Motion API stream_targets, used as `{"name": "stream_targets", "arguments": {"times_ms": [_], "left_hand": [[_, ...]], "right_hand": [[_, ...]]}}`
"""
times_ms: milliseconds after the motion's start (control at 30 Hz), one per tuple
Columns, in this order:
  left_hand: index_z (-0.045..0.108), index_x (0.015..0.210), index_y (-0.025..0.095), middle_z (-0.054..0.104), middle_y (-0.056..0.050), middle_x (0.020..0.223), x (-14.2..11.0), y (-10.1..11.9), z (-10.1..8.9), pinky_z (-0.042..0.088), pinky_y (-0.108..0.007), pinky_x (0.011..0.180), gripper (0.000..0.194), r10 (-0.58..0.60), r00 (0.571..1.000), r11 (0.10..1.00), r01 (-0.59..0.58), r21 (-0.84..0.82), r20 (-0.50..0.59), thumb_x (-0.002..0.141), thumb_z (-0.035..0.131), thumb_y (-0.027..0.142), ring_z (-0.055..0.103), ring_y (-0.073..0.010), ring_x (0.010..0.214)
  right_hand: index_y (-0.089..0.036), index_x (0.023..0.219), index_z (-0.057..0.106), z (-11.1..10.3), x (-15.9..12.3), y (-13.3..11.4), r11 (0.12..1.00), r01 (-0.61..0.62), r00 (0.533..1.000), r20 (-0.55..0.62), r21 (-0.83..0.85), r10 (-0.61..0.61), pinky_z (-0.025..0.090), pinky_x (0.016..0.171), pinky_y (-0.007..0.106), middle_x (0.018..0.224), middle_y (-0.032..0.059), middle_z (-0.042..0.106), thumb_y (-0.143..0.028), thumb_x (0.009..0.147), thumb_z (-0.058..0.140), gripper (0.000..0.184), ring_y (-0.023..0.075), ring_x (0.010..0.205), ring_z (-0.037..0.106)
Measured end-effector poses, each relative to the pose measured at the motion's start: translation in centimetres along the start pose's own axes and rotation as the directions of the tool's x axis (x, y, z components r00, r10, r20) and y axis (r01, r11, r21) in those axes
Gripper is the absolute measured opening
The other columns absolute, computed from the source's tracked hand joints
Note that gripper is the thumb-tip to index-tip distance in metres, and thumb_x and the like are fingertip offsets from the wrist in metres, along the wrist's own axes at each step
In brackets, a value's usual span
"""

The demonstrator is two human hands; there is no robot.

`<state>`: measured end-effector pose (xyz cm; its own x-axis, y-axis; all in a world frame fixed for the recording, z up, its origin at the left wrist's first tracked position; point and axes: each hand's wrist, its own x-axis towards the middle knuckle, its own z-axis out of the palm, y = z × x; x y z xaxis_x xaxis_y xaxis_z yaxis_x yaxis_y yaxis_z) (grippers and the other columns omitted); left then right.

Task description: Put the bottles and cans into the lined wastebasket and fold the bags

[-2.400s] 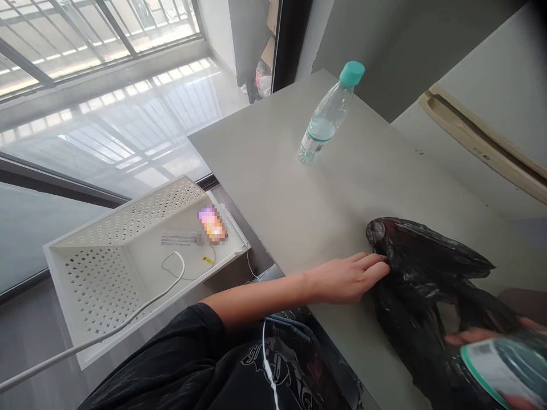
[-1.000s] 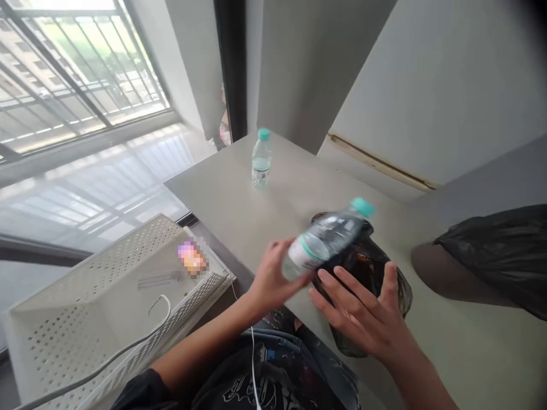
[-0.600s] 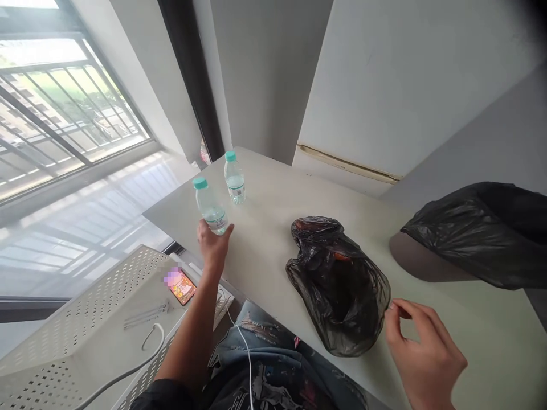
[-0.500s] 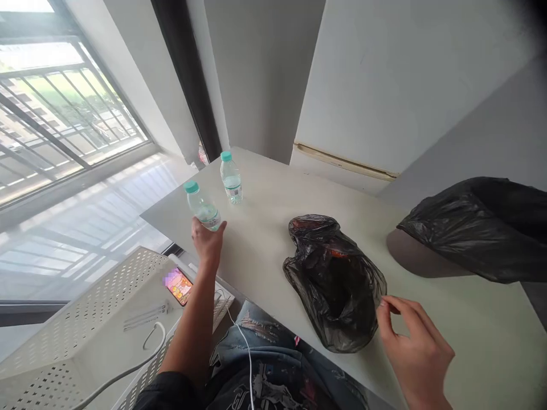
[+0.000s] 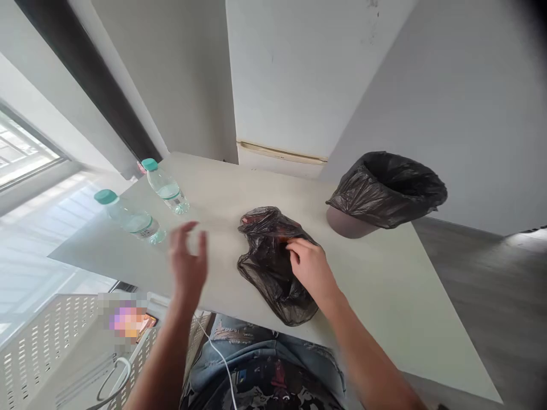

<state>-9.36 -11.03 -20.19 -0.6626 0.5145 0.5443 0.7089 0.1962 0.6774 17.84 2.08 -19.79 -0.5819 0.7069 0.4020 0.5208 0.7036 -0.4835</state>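
Observation:
A crumpled black plastic bag (image 5: pixel 273 267) lies on the table in front of me, its mouth towards me. My right hand (image 5: pixel 311 266) reaches over the bag's mouth, thumb and fingertips closed together at a reddish-orange patch inside. What they pinch is hidden. My left hand (image 5: pixel 188 262) hovers left of the bag, blurred by motion, with thumb and fingers apart and nothing in it. Two clear plastic bottles with teal caps stand to its left: the nearer bottle (image 5: pixel 132 222) and the farther bottle (image 5: pixel 168 191).
At the right back of the white table (image 5: pixel 384 296) stands a brownish bin (image 5: pixel 350 223) lined with a black bag (image 5: pixel 371 193). A phone (image 5: pixel 145 327) and a cable (image 5: pixel 115 381) lie on a perforated white surface at lower left. A white fridge (image 5: pixel 294 74) stands behind.
My left hand has let go of the nearer bottle and moved right. My right hand has left the bag's rim for its mouth. The view has turned right.

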Motion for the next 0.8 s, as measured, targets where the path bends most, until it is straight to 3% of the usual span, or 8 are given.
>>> {"name": "stream_targets", "arguments": {"times_ms": [67, 133, 267, 400, 467, 600, 700, 800], "left_hand": [[0.049, 0.154, 0.026, 0.057, -0.016, 0.153, -1.9, 3.1, 3.0, 0.05, -0.057, 0.119, 0.067, 0.088, 0.941, 0.992, -0.055, -0.112, 0.326, 0.097, 0.073, 0.051, 0.058, -0.0341, 0.142], [0.035, 0.162, 0.025, 0.049, -0.019, 0.161, -3.0, 4.9, 6.3, 0.046, -0.058, 0.125, 0.092, 0.104, 0.901, 0.984, -0.032, -0.173, 0.422, 0.088, 0.084, 0.049, 0.047, -0.0368, 0.154], [0.055, 0.137, 0.023, 0.058, -0.016, 0.153, -2.8, 5.1, 10.4, 0.052, -0.052, 0.119, 0.053, 0.1, 0.875, 0.98, -0.006, -0.197, 0.474, 0.088, 0.069, 0.012, 0.056, -0.0334, 0.147], [0.061, 0.115, 0.025, 0.074, -0.01, 0.127, -1.3, 3.7, 10.0, 0.057, -0.049, 0.109, 0.044, 0.032, 0.914, 0.984, 0.043, -0.174, 0.406, 0.082, 0.05, -0.002, 0.07, -0.0293, 0.123], [0.061, 0.114, 0.025, 0.075, -0.009, 0.123, -0.7, 3.2, 9.3, 0.058, -0.048, 0.105, 0.041, -0.008, 0.919, 0.984, 0.078, -0.163, 0.394, 0.084, 0.047, 0.0, 0.071, -0.0297, 0.119], [0.061, 0.115, 0.025, 0.074, -0.01, 0.121, -0.3, 2.5, 9.0, 0.058, -0.047, 0.099, 0.045, -0.032, 0.916, 0.993, 0.075, -0.09, 0.4, 0.082, 0.045, -0.001, 0.071, -0.0309, 0.112], [0.062, 0.114, 0.024, 0.073, -0.011, 0.118, -0.5, 2.4, 9.7, 0.058, -0.049, 0.099, 0.049, -0.01, 0.912, 0.998, 0.035, -0.054, 0.41, 0.078, 0.043, -0.003, 0.069, -0.0323, 0.112], [0.063, 0.117, 0.023, 0.072, -0.013, 0.121, -1.1, 3.3, 9.4, 0.055, -0.054, 0.108, 0.049, 0.026, 0.913, 0.999, -0.011, -0.038, 0.407, 0.077, 0.047, -0.001, 0.066, -0.0352, 0.12]], "right_hand": [[-0.021, 0.109, 0.075, 0.7, 1.6, 0.5, 0.999, 0.015, 0.997, 0.078, -0.042, -0.012, 0.062, 0.1, 0.044, 0.115, 0.0108, 0.077, 0.001, 0.095, 0.046, 0.038, 0.0277, 0.111, 0.073], [-0.017, 0.124, 0.071, 1.1, 3.1, 1.2, 0.996, 0.068, 0.992, 0.114, -0.051, -0.062, 0.057, 0.111, 0.046, 0.126, 0.0143, 0.073, 0.001, 0.095, 0.047, 0.042, 0.029, 0.126, 0.066], [-0.013, 0.148, 0.057, 1.7, 4.9, 2.4, 0.986, 0.134, 0.953, 0.283, -0.095, -0.102, 0.052, 0.117, 0.049, 0.144, 0.0176, 0.064, -0.007, 0.091, 0.066, 0.057, 0.0336, 0.142, 0.055], [-0.018, 0.144, 0.061, 1.6, 4.9, 3.3, 0.976, 0.013, 0.933, 0.353, -0.216, 0.066, 0.055, 0.109, 0.049, 0.139, 0.0175, 0.067, -0.019, 0.089, 0.08, 0.059, 0.0363, 0.132, 0.062], [-0.021, 0.142, 0.064, 0.6, 4.4, 3.4, 0.986, -0.069, 0.921, 0.371, -0.149, 0.121, 0.057, 0.105, 0.047, 0.133, 0.0158, 0.071, -0.026, 0.087, 0.085, 0.058, 0.0342, 0.124, 0.068], [-0.027, 0.142, 0.064, -3.6, 2.7, 2.6, 0.958, -0.09, 0.954, 0.299, 0.272, 0.005, 0.055, 0.11, 0.047, 0.136, 0.0103, 0.073, -0.044, 0.084, 0.089, 0.065, 0.031, 0.125, 0.069], [-0.028, 0.139, 0.061, -6.0, 0.4, 2.3, 0.794, -0.106, 0.978, 0.209, 0.599, -0.027, 0.056, 0.108, 0.048, 0.14, 0.0118, 0.071, -0.062, 0.086, 0.082, 0.066, 0.0329, 0.125, 0.07], [-0.026, 0.145, 0.055, -6.6, -2.4, 3.0, 0.669, -0.09, 0.996, 0.047, 0.738, 0.081, 0.062, 0.095, 0.05, 0.147, 0.0191, 0.066, -0.086, 0.083, 0.068, 0.087, 0.0369, 0.122, 0.072]]}}
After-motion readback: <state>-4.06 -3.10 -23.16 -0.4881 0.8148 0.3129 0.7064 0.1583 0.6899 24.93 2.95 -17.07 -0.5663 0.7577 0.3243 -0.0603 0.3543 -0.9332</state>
